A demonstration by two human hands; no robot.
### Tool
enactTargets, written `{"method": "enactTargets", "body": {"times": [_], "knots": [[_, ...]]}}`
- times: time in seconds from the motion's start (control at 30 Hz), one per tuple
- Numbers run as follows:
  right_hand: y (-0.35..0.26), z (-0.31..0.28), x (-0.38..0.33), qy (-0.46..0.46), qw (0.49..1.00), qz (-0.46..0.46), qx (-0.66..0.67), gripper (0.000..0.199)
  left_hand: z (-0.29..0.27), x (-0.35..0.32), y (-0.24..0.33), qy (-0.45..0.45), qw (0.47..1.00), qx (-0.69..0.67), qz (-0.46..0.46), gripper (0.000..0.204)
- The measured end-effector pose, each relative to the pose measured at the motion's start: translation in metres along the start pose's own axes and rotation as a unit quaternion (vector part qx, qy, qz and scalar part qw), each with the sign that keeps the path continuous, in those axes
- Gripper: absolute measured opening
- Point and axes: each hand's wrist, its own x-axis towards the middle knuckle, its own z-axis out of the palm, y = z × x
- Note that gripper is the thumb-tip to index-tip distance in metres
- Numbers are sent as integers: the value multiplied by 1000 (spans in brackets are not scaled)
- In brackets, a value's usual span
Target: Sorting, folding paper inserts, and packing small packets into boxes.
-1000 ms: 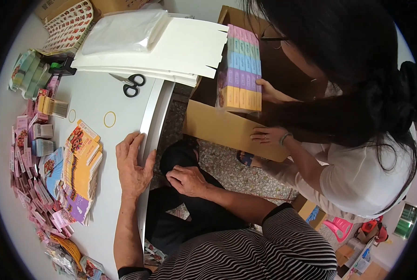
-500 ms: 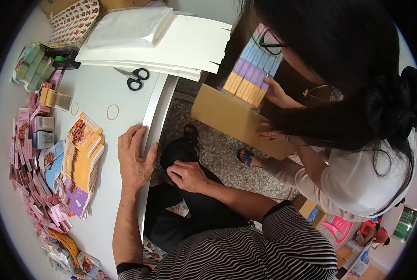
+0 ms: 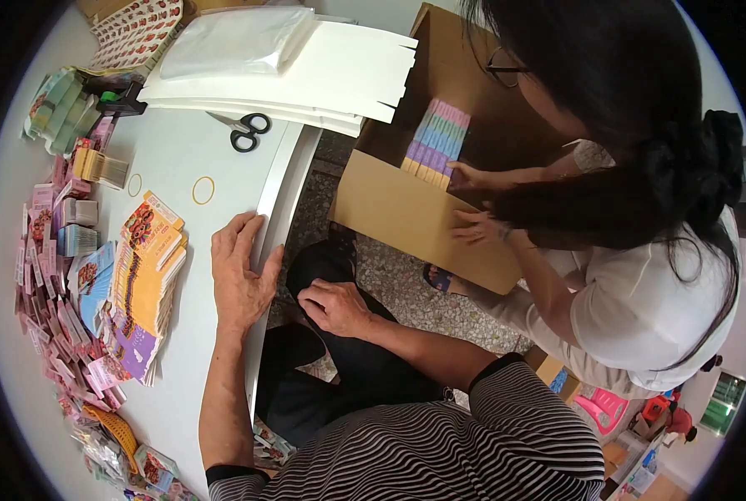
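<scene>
My left hand (image 3: 243, 271) rests on the front edge of the white table (image 3: 197, 284), thumb and fingers apart, holding nothing. Across my dark trousers, my right hand (image 3: 336, 309) lies on the knee with its fingers curled and nothing seen in them. Left of my left hand is a fanned stack of orange and purple printed cards (image 3: 142, 280). A co-worker's hand (image 3: 473, 177) touches a block of pink, green, blue, purple and yellow small boxes (image 3: 440, 138) inside a cardboard carton (image 3: 423, 213); the co-worker's other hand (image 3: 479, 225) is on the carton's flap.
Black-handled scissors (image 3: 246, 132) and rubber bands (image 3: 203, 190) lie on the table. Clear plastic bags (image 3: 235, 42) top white card sheets (image 3: 340, 71) at the back. Pink packets (image 3: 55, 326) heap along the left, near an orange basket (image 3: 116, 434). The co-worker (image 3: 649, 309) leans in at right.
The co-worker has lowered the block of coloured boxes deeper into the carton, and more of the carton's inside shows. Both my hands have stayed in place.
</scene>
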Motion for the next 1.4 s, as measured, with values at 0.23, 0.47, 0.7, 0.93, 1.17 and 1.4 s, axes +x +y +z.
{"method": "enactTargets", "body": {"times": [0.23,0.47,0.7,0.93,1.17,1.4], "knots": [[1,2,0,-2,1000,3,2,10,0,0,0,2,1000,-5,2,47],[2,1,1,1,1000,2,1,10,0,1,-1,-11,1000,20,14,48],[4,3,0,-2,1000,6,2,9,1,0,1,5,1000,16,17,46],[4,2,2,-8,1000,8,8,9,1,0,0,8,1000,7,10,45],[2,0,3,0,1000,1,5,10,2,1,0,7,1000,-5,7,46],[4,-4,1,-10,1000,7,-2,11,5,2,4,14,1000,-13,0,46]]}}
